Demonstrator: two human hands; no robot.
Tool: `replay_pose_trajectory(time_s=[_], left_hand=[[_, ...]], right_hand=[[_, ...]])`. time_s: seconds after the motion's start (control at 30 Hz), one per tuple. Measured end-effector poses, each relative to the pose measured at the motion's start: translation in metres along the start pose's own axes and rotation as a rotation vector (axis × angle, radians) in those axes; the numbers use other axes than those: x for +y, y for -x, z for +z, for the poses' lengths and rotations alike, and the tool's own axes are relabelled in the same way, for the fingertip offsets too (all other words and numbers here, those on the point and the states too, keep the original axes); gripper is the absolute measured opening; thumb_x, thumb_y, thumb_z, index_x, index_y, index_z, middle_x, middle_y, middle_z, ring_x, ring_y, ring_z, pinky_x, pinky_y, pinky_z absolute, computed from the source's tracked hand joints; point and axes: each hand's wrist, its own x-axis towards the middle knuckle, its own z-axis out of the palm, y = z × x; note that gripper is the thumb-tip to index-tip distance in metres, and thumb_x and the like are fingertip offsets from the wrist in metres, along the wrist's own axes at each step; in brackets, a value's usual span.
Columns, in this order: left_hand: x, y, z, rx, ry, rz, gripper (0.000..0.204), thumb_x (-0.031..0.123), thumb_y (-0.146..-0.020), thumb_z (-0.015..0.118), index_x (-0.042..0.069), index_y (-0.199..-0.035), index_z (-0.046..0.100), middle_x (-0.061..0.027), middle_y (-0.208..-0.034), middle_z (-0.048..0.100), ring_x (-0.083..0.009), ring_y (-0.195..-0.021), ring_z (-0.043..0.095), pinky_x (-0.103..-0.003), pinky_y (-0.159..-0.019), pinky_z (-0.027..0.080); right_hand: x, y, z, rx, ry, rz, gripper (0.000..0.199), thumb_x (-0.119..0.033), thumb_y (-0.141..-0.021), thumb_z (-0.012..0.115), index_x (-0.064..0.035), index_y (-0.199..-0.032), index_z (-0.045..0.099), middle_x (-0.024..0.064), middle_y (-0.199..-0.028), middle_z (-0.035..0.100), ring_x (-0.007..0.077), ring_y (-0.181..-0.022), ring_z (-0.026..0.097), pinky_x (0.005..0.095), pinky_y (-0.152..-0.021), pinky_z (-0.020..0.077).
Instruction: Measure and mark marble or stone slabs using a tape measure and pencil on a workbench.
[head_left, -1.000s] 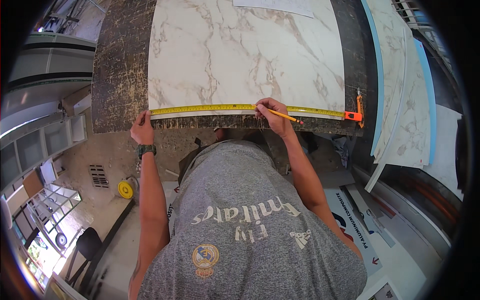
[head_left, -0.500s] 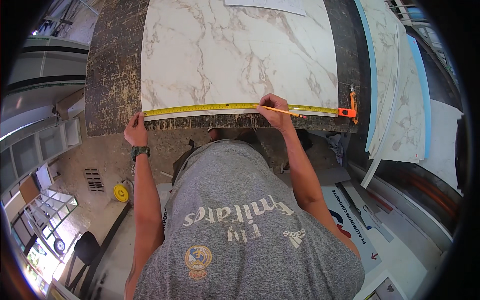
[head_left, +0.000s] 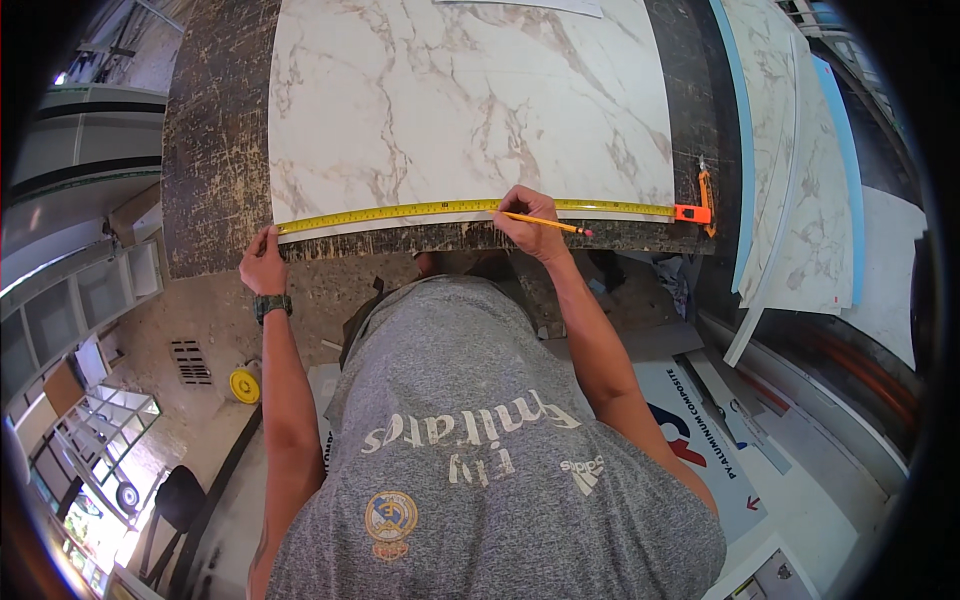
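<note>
Yellow tape [head_left: 370, 213]: here it runs, along the near edge of the panel [head_left: 450, 110], orange case [head_left: 692, 214] at the panel's right edge.
Tape slip: there's the danger; a loosened left pinch or a bumped case could shift the tape along the panel, and a tilting pencil could throw a mark off.
Left hand [head_left: 263, 264]: at the panel's near left corner, thumb and finger pinched together on the tape's end.
Right hand [head_left: 533, 222]: just right of the panel's near-edge middle, fingers closed round the pencil [head_left: 562, 225], its point at the tape.
Right fingertips: tape right beside them; pressing on it, can't tell.
</note>
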Motion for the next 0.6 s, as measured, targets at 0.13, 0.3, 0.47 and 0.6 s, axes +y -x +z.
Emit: replay_pose_trajectory(time_s=[0.13, 0.3, 0.47, 0.6], left_hand=[[0.001, 0.0, -0.001, -0.021, 0.005, -0.012, 0.032, 0.031, -0.093, 0.08, 0.004, -0.11, 0.081, -0.0076, -0.096, 0.081, -0.0147, -0.082, 0.072, -0.026, -0.077, 0.057], [0.001, 0.0, -0.001, -0.024, -0.015, -0.006, 0.031, 0.031, -0.093, 0.08, 0.004, -0.11, 0.082, -0.0075, -0.095, 0.081, -0.0145, -0.081, 0.071, -0.026, -0.076, 0.057], [-0.003, -0.001, 0.0, 0.009, 0.005, 0.016, 0.029, 0.03, -0.092, 0.081, 0.006, -0.108, 0.082, -0.0077, -0.09, 0.08, -0.0141, -0.075, 0.07, -0.026, -0.071, 0.056], [-0.003, -0.001, 0.001, 0.008, 0.001, 0.017, 0.028, 0.029, -0.093, 0.08, 0.006, -0.108, 0.082, -0.0075, -0.089, 0.08, -0.014, -0.075, 0.07, -0.026, -0.071, 0.056]], right_hand=[[0.006, -0.001, 0.001, 0.012, 0.02, -0.02, 0.009, -0.002, -0.08, 0.073, -0.0039, -0.078, 0.065, -0.0022, -0.064, 0.057, 0.0074, -0.059, 0.042, 0.0217, -0.056, 0.0355], [0.011, -0.001, 0.001, 0.009, 0.057, -0.032, 0.011, -0.005, -0.078, 0.075, -0.004, -0.074, 0.065, -0.0026, -0.062, 0.057, 0.0076, -0.057, 0.043, 0.0223, -0.055, 0.036], [0.014, 0.0, -0.001, -0.013, 0.058, -0.022, 0.011, -0.002, -0.081, 0.075, -0.0026, -0.075, 0.066, -0.0026, -0.063, 0.057, 0.0071, -0.059, 0.043, 0.0212, -0.057, 0.0372], [0.017, 0.0, -0.001, -0.015, 0.055, -0.032, 0.01, -0.003, -0.081, 0.076, -0.0025, -0.076, 0.067, -0.0024, -0.063, 0.057, 0.0071, -0.058, 0.043, 0.0213, -0.057, 0.0374]])
